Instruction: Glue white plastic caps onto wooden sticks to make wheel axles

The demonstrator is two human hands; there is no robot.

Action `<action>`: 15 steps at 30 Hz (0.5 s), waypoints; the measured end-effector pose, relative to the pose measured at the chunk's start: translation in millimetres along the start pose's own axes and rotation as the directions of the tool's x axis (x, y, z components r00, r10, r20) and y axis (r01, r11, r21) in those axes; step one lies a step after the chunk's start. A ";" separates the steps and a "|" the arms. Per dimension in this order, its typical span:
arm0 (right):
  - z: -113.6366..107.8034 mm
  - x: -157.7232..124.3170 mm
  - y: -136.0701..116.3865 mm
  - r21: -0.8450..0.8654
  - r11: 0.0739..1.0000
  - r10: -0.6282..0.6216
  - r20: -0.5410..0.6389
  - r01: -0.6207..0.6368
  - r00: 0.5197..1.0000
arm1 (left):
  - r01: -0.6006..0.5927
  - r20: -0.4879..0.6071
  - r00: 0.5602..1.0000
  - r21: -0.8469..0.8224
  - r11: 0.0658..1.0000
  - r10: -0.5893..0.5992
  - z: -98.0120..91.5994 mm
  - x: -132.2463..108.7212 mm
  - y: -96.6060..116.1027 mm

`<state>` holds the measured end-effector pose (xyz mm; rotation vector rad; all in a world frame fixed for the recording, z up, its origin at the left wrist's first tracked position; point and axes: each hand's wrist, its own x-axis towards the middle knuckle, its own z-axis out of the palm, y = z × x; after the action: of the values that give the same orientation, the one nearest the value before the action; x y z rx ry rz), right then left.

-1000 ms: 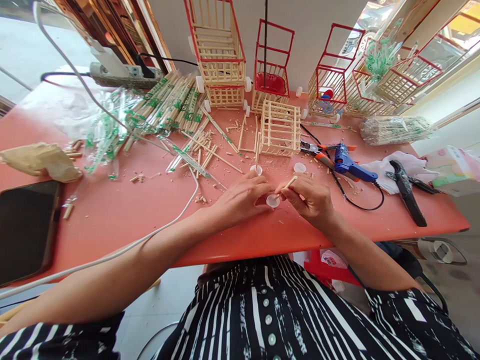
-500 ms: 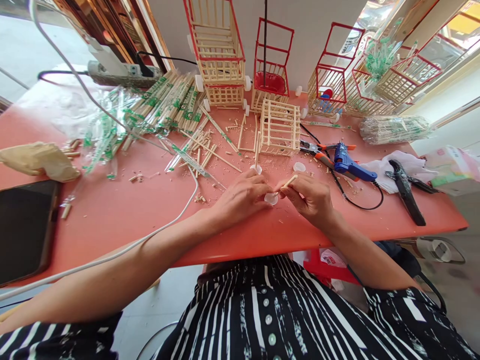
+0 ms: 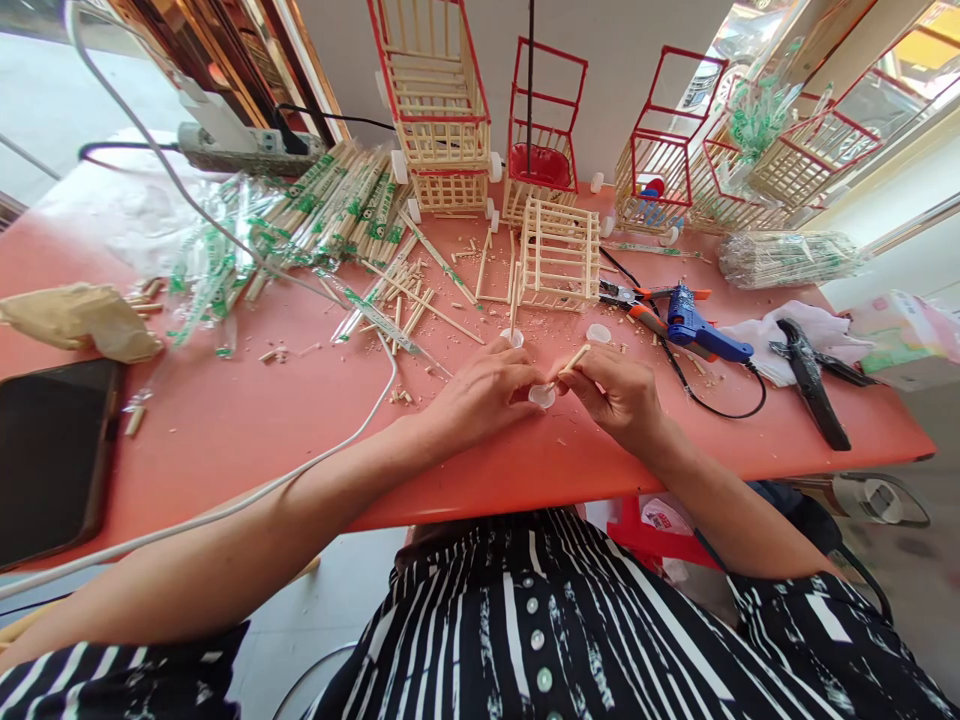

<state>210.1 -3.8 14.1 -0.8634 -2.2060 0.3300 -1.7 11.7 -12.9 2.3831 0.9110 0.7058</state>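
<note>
Shifted slightly leftward since the earlier frame, the white cap (image 3: 541,397) lay on the tabletop (image 3: 487,492) beside the left hand (image 3: 486,392) (grip unclear); the right hand (image 3: 622,388) held a wooden stick (image 3: 576,360) in a narrow grip, whose sideways pressure might have skidded the cap.

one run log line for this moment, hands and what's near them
left hand: at small round white plastic piece | right hand: holding short pale wooden stick | nearby: blue plastic glue gun, pale wooden-stick basket
</note>
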 end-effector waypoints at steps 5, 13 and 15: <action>0.9 1.2 -0.8 0.001 1.000 -0.012 -0.009 0.012 1.000 | -0.018 -0.008 1.000 0.016 1.000 0.018 0.3 -0.2 -1.0; 1.7 0.7 -0.6 0.017 1.000 -0.009 -0.016 0.009 1.000 | -0.020 0.007 1.000 0.021 1.000 0.020 -1.5 0.5 -0.4; 1.5 0.8 -1.1 0.018 1.000 0.003 -0.011 -0.002 1.000 | -0.005 0.016 1.000 0.021 1.000 0.005 -2.5 0.7 0.8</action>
<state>208.2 -4.0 14.0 -0.8566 -2.1888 0.3443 -2.4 12.3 -10.3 2.4069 0.9106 0.6808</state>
